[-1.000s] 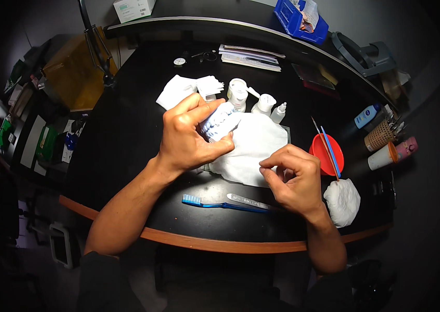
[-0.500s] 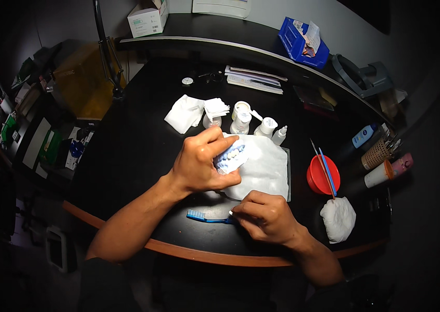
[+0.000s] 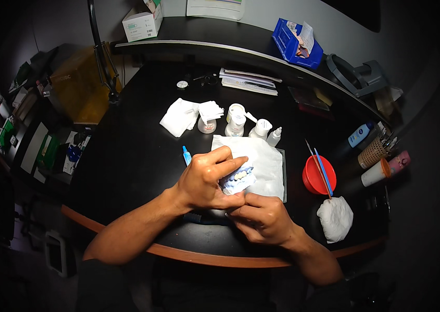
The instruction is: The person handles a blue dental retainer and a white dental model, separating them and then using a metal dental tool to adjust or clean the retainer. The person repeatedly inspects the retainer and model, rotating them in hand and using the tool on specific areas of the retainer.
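In my left hand (image 3: 207, 179) is a dental model (image 3: 238, 178) of bluish stone, with a few paler teeth in its row. Thumb and fingers close around its edges, tilting the teeth toward me above a white cloth. Just below it, my right hand (image 3: 261, 216) is pinched near my left thumb; what its fingertips hold is hidden. Under both hands lies a toothbrush (image 3: 193, 218), mostly covered and in shadow. The light-blue end of a slim stick-like object (image 3: 186, 155) shows behind my left knuckles.
Behind the white cloth (image 3: 269, 161) stand small white jars (image 3: 235, 125), a dropper bottle (image 3: 274, 136) and folded tissues (image 3: 180, 118). On the right are a red bowl (image 3: 311, 179) with thin brushes across it, a wadded white cloth (image 3: 335, 219) and a woven holder (image 3: 372, 155) with tools.
My left hand has brought the model lower and closer to my right hand; the hands now meet. The toothbrush became mostly covered. The small white bit at my right fingertips is now out of sight.
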### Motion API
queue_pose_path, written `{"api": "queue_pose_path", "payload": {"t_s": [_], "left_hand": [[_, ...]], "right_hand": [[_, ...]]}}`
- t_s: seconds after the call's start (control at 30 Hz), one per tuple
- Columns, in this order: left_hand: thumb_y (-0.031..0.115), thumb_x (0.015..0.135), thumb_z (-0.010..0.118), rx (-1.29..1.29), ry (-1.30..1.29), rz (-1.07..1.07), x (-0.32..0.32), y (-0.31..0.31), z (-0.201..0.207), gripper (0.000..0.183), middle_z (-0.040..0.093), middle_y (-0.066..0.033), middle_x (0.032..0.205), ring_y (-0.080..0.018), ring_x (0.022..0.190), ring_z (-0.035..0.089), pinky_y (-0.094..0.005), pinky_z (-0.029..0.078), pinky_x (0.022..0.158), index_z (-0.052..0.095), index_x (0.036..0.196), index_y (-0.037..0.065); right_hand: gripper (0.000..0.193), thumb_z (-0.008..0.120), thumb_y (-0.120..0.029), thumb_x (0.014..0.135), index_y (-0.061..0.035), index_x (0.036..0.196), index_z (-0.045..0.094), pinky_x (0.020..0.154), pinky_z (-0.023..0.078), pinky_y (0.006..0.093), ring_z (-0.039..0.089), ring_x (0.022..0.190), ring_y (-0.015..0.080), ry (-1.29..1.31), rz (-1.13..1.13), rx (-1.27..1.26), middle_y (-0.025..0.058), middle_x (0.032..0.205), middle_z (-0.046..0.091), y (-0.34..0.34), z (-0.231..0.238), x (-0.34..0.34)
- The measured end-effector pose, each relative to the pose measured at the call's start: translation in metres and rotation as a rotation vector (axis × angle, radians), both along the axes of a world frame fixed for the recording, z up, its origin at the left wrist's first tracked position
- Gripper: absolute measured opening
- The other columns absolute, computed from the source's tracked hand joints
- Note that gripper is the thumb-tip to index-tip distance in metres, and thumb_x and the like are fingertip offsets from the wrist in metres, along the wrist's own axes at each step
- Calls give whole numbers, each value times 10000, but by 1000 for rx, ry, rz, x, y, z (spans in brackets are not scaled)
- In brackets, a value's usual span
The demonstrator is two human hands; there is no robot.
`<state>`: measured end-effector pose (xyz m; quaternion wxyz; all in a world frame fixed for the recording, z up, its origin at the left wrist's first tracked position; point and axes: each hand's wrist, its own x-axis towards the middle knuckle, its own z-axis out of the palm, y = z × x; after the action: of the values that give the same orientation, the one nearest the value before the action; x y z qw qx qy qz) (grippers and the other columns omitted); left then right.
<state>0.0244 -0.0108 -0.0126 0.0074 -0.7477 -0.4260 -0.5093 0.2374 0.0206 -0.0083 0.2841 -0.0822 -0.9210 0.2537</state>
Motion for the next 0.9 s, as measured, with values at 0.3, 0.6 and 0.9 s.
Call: {"api": "queue_pose_path", "payload": {"t_s": [0.3, 0.6, 0.9], "left_hand": [[198, 585, 839, 125, -7, -13, -5, 0, -1, 593, 556, -65, 720, -136, 567, 547, -270, 442, 494, 755, 1123, -37], [188, 566, 822, 86, 45, 52, -1, -4, 12, 540, 572, -57, 711, -137, 547, 564, -262, 446, 467, 762, 1049, -45], [188, 558, 801, 100, 54, 40, 4, 0, 12, 547, 530, -46, 694, -120, 538, 503, -263, 399, 463, 755, 1047, -54]], "right_hand": [[157, 770, -38, 737, -76, 878, 711, 583, 542, 378, 660, 651, 277, -7, 3, 11, 70, 820, 616, -3, -2, -4], [158, 753, -39, 736, -62, 829, 628, 583, 536, 416, 658, 697, 313, 20, 41, -1, 80, 889, 615, 2, -4, -2], [178, 775, -50, 724, -51, 822, 626, 589, 539, 420, 664, 710, 329, 47, 20, 22, 96, 911, 624, 6, -6, 4]]}}
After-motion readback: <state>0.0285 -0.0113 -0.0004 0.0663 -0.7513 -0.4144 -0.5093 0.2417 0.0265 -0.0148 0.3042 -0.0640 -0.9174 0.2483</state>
